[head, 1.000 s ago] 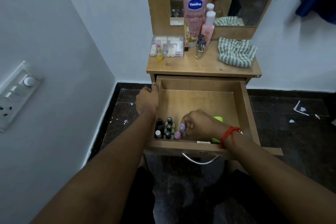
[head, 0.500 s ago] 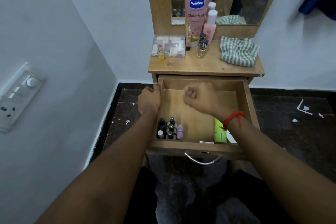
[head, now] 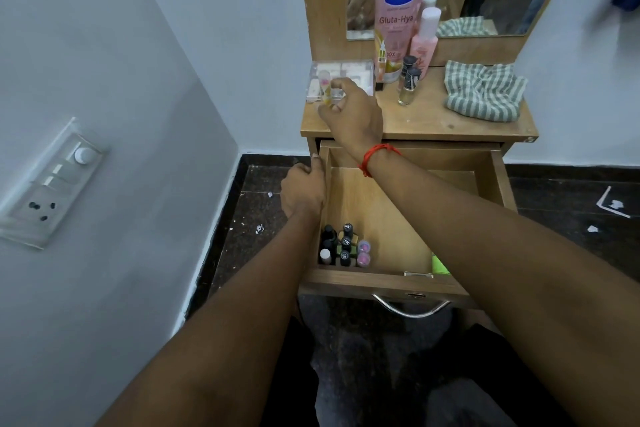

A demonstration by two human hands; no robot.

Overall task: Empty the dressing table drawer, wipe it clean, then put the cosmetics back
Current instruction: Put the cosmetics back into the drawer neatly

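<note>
So the right hand (head: pixel 353 114) has left the drawer (head: pixel 363 279) and gone up to the tabletop's (head: pixel 433 118) far left, fingers curled round a small vial (head: pixel 327 95) by the clear plastic box (head: pixel 349 71); looks like restocking, only partly done; left hand (head: pixel 303 191) grips the drawer's left wall; glossy round-capped bottles (head: pixel 344 246) huddle near-left on smooth wood; crumpled striped cloth (head: pixel 483 92) far right.

Bottles (head: pixel 343 246) in drawer's (head: pixel 363 279) front-L corner; cloth (head: pixel 485 94) on tabletop (head: pixel 426 118) R side.
</note>
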